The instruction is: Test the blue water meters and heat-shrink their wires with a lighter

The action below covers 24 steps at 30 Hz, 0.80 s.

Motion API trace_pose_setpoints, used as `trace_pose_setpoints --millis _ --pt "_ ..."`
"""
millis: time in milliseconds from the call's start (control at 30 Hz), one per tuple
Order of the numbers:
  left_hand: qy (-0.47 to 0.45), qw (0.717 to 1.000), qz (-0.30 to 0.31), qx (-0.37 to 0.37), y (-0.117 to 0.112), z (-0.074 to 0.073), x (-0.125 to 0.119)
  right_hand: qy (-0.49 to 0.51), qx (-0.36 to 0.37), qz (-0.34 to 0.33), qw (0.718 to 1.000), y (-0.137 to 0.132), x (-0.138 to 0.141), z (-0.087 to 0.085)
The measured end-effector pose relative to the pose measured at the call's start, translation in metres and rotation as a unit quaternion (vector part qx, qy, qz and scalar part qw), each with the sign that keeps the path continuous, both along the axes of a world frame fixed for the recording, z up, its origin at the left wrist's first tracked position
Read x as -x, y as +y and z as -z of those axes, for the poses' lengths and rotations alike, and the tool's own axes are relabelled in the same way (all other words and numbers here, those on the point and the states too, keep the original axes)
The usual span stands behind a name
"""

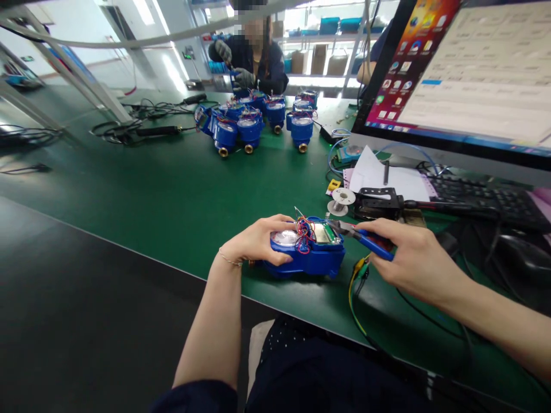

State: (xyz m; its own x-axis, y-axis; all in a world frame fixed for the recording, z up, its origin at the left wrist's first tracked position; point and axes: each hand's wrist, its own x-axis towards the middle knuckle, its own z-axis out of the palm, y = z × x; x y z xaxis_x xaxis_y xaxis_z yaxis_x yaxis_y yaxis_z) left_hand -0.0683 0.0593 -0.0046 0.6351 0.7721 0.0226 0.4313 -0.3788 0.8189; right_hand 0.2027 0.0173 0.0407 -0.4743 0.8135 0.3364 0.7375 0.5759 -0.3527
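Observation:
A blue water meter [318,261] lies on the green table near its front edge, its round dial to the left and an exposed circuit board [322,233] to the right. Thin red and dark wires [305,232] bunch up between dial and board. My left hand [264,241] is wrapped over the dial end, thumb on the near side. In my right hand [407,252] are blue-handled pliers [373,244]. Their metal jaws reach the board's right edge; whether they touch it I cannot tell.
Several more blue meters [249,132] stand farther back. A solder spool [342,201], papers [387,178], a soldering iron [434,205] and a keyboard [491,198] lie to the right, below a monitor [465,74]. Clip leads [359,269] hang near my right hand. A gloved person [275,69] works opposite.

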Motion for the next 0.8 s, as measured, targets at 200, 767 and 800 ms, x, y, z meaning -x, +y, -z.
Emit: trace_pose_setpoints --millis 200,767,800 --pt "0.002 1.0 0.002 -0.007 -0.001 0.001 0.0 0.04 0.029 -0.004 0.999 -0.019 -0.006 -0.006" --pt "0.071 0.984 -0.127 -0.102 -0.036 0.004 -0.004 -0.187 -0.011 -0.118 0.975 -0.09 0.096 0.088" --pt "0.081 0.978 -0.152 -0.119 -0.042 0.006 -0.001 -0.173 0.002 -0.095 0.98 -0.086 0.089 0.084"
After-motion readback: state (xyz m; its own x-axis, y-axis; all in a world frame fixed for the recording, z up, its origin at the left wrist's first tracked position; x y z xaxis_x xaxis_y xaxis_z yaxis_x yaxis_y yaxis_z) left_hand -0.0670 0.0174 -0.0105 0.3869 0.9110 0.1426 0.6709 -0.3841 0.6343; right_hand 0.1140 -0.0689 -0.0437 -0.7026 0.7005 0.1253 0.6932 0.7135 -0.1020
